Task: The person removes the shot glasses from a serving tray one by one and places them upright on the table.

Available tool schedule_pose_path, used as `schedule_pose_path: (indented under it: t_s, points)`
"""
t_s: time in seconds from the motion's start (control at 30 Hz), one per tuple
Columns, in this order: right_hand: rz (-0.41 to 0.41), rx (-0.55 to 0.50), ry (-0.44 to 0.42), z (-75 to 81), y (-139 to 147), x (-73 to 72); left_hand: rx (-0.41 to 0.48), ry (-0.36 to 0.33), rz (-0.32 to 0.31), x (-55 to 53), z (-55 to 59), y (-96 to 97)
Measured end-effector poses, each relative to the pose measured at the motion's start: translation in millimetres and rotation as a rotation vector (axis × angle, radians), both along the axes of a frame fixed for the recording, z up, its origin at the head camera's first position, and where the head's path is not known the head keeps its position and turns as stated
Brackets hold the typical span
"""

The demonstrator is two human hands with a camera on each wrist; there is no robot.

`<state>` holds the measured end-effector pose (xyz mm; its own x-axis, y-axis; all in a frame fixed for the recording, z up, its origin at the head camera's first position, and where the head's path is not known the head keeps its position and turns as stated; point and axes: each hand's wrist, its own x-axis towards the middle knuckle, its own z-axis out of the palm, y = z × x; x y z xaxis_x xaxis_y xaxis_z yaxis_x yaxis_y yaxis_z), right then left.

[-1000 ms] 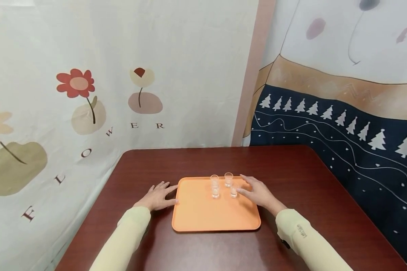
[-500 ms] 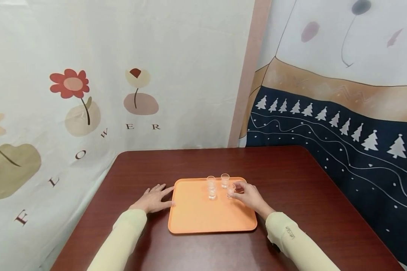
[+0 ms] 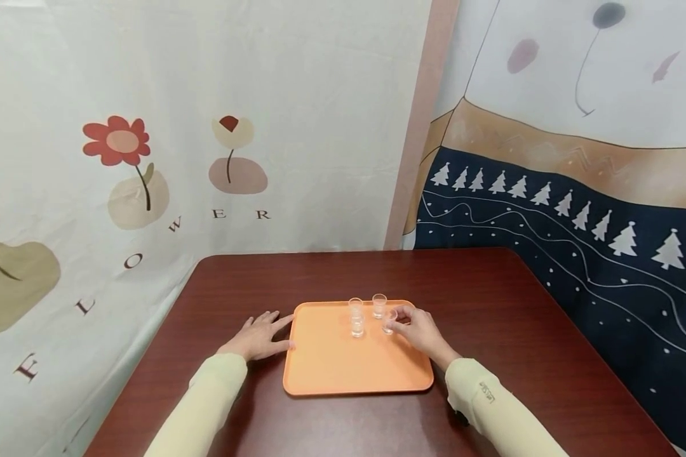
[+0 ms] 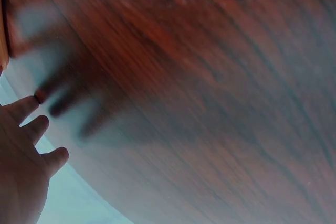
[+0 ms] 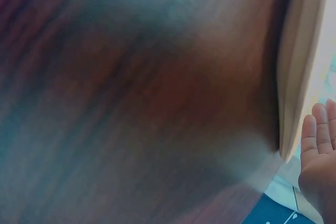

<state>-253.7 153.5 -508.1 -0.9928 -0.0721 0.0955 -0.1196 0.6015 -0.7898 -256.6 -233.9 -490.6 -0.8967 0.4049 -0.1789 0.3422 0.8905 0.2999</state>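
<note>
Orange rectangular tray [image 3: 343, 371], plastic by the look, lies on the dark red-brown wooden tabletop [image 3: 263, 279], lower centre of frame. Likely serves to keep the small clear glasses together. Three stand upright toward its far edge: rear-left glass [image 3: 356, 306], front-left glass [image 3: 357, 329] overlapping it in view (touching or not, can't tell), and rear-right glass [image 3: 380, 305]. Right grip [image 3: 422, 331] is closed down to a narrow pinch, thumb and fingers around the fourth clear glass [image 3: 388, 323], held upright, right of the front-left one; can't tell if its base is lifted. Left grip [image 3: 256, 337] is spread wide, nothing held, fingertips at the tray's left edge, probably steadying it.
</note>
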Motion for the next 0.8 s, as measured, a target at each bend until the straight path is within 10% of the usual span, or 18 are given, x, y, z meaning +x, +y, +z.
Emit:
schedule_pose_path:
  t_s: [0.8]
  points:
    - [-0.33,0.074,-0.018,6.5,94,-42.2,0.009,-0.053,0.02,2.7,2.7,2.7]
